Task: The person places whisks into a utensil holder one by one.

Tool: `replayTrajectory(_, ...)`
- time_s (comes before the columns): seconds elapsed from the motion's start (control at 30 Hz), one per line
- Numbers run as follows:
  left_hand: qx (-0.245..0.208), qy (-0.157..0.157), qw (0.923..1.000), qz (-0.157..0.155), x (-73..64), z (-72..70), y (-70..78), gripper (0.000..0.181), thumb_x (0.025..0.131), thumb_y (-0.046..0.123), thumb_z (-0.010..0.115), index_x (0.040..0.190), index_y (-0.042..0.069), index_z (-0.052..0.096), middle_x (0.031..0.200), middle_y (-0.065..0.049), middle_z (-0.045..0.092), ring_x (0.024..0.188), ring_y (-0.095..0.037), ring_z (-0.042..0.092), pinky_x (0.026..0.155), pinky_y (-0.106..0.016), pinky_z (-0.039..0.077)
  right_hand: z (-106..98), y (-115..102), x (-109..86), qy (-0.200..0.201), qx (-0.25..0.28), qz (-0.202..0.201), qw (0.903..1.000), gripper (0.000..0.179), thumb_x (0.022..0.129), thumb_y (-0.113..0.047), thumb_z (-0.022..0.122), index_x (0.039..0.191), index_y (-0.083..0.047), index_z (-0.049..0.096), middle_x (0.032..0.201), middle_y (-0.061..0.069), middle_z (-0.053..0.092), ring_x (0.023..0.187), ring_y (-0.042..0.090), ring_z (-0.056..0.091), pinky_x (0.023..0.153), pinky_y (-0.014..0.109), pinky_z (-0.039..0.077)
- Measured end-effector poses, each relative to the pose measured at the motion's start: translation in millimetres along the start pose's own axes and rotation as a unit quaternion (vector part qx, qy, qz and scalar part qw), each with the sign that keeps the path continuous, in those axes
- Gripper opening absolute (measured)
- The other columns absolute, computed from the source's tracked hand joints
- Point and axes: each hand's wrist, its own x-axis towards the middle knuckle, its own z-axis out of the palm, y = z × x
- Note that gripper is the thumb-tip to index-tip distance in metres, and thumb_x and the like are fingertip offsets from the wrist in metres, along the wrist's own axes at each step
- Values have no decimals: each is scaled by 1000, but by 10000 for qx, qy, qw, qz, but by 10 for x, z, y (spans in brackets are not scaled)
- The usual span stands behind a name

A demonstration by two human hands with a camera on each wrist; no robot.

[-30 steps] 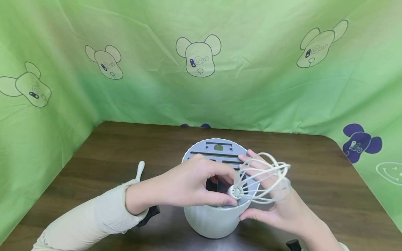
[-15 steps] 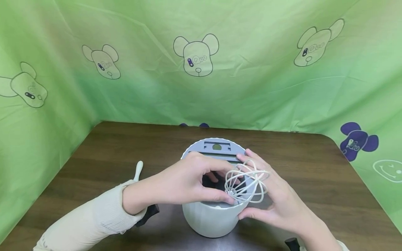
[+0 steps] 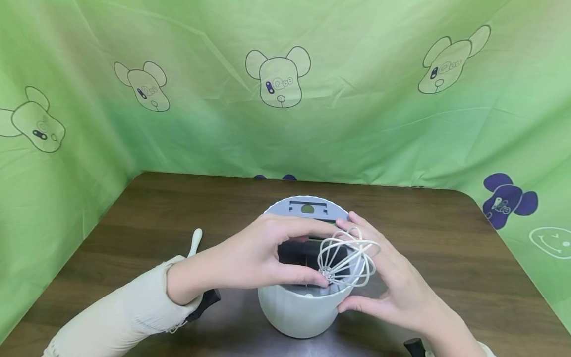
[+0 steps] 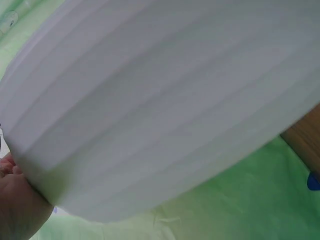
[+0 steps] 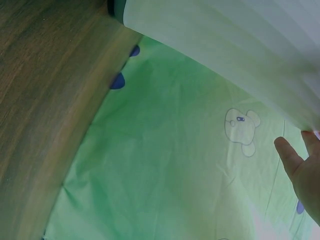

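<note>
A white balloon whisk (image 3: 363,265) stands head up in a round, ribbed, off-white utensil holder (image 3: 296,315) with a grey slotted top. My left hand (image 3: 267,253) is over the holder, thumb beside the whisk's base and fingers stretched out behind its wires, with a wide gap between. The whisk's handle is hidden inside. My right hand (image 3: 392,280) rests against the holder's right side, thumb low at the front and straight fingertips at the rim. Both wrist views are mostly filled by the holder's pale wall (image 4: 160,100), with fingers at its edge.
Left of the holder a white rounded handle end (image 3: 196,240) shows past my left sleeve (image 3: 147,302). Everything stands on a dark wood table (image 3: 446,223). Green cloth (image 3: 285,144) printed with bear heads hangs along the back and sides.
The whisk has gone down into the holder, its head now lower and further left. My left hand's fingers have spread from their pinch at its base. The right hand stays at the holder.
</note>
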Motion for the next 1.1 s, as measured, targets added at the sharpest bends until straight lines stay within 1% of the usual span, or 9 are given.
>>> replayTrajectory(0.17, 199, -354, 9992, 56, -58, -62, 9, 57, 87, 24, 78, 138, 10, 56, 137, 2, 61, 132, -8, 52, 112, -26, 40, 8, -5, 4, 11, 30, -7, 10000, 88, 79, -45, 79, 134, 16, 47, 150, 20, 46, 151, 29, 28, 123, 31, 24)
replayTrajectory(0.27, 291, -637, 9975, 51, -102, -101, 18, 61, 88, 28, 77, 141, 13, 52, 143, 3, 56, 138, -8, 47, 116, -27, 36, 18, -11, 8, 9, 32, 15, 10000, 87, 80, -46, 78, 134, 15, 48, 150, 20, 45, 151, 28, 27, 123, 30, 23)
replayTrajectory(0.43, 761, -1092, 9911, 13, -143, -171, 36, 77, 86, 37, 78, 150, 14, 42, 154, 4, 44, 150, -18, 31, 122, -34, 28, 14, -26, 10, 1, -43, 68, 10000, 86, 82, -47, 76, 135, 14, 48, 152, 16, 44, 152, 27, 27, 123, 29, 23)
replayTrajectory(0.57, 1463, -1447, 9785, -129, -197, -224, 51, 95, 82, 52, 76, 157, 18, 29, 162, 6, 31, 155, -21, 16, 124, -44, 24, 8, -29, 20, 3, -30, 50, 10000, 83, 82, -47, 76, 132, 14, 50, 153, 15, 44, 151, 27, 27, 123, 29, 23)
replayTrajectory(0.73, 2302, -1750, 9559, -511, -263, -256, 83, 107, 77, 69, 70, 160, 29, 15, 166, 13, 15, 156, -19, 1, 120, -61, 19, 0, -22, 16, -13, -35, 58, 10000, 81, 82, -47, 76, 130, 14, 52, 153, 15, 43, 152, 27, 26, 123, 29, 23)
replayTrajectory(0.8, 2561, -1785, 9482, -595, -286, -258, 91, 109, 75, 73, 68, 160, 31, 13, 167, 14, 9, 156, -18, -3, 118, -66, 18, -2, -20, 9, -35, -59, 110, 9999, 82, 81, -48, 76, 130, 13, 52, 154, 14, 43, 152, 27, 26, 123, 29, 23)
replayTrajectory(0.93, 2997, -1753, 9359, -594, -331, -258, 81, 114, 71, 81, 64, 160, 31, 12, 167, 12, 4, 156, -19, -5, 116, -70, 15, -4, -14, -6, -58, -87, 171, 9998, 82, 81, -49, 76, 130, 13, 53, 154, 14, 43, 152, 27, 26, 123, 28, 23)
replayTrajectory(1.03, 3224, -1698, 9293, -608, -365, -265, 61, 119, 67, 85, 63, 160, 33, 10, 167, 12, 3, 156, -18, -6, 116, -72, 13, -7, -10, -15, -47, -104, 154, 9998, 82, 80, -49, 76, 130, 12, 53, 153, 15, 44, 152, 28, 26, 123, 29, 23)
replayTrajectory(1.1, 3309, -1663, 9267, -642, -388, -275, 46, 122, 65, 87, 62, 160, 34, 8, 167, 12, 3, 156, -17, -8, 116, -72, 12, -9, -9, -15, -48, -102, 139, 9998, 82, 80, -49, 77, 130, 12, 53, 153, 15, 44, 152, 28, 26, 124, 29, 23)
